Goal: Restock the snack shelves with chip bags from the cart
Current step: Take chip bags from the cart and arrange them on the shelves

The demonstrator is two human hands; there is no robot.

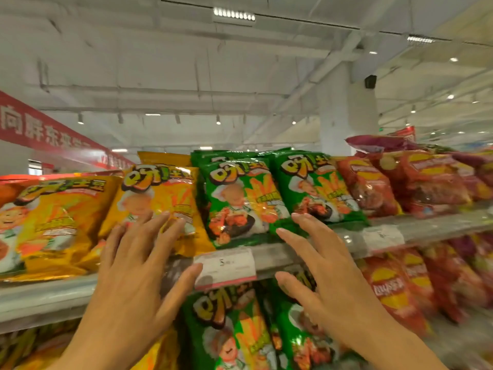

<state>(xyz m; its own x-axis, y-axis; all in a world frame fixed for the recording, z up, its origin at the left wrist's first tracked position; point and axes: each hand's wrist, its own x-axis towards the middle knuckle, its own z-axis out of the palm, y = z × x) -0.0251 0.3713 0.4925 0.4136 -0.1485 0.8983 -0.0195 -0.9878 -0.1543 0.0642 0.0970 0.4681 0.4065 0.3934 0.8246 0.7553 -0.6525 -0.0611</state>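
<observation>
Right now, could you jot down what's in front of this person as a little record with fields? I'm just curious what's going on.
place: shop aisle, snack shelf under a white ceiling
left hand: left hand open, fingers spread over a yellow chip bag
right hand: right hand open, fingertips at a green chip bag
between the hands: another green bag
further right: red chip bags
shelf edge: price tag
lower shelf: more green and red bags
held: nothing gripped in either hand

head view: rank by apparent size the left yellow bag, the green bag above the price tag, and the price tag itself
1. Left yellow bag, largest, though it sits near the frame edge, so wide-angle stretch may inflate it.
2. Green bag.
3. Price tag, clearly smallest.
</observation>
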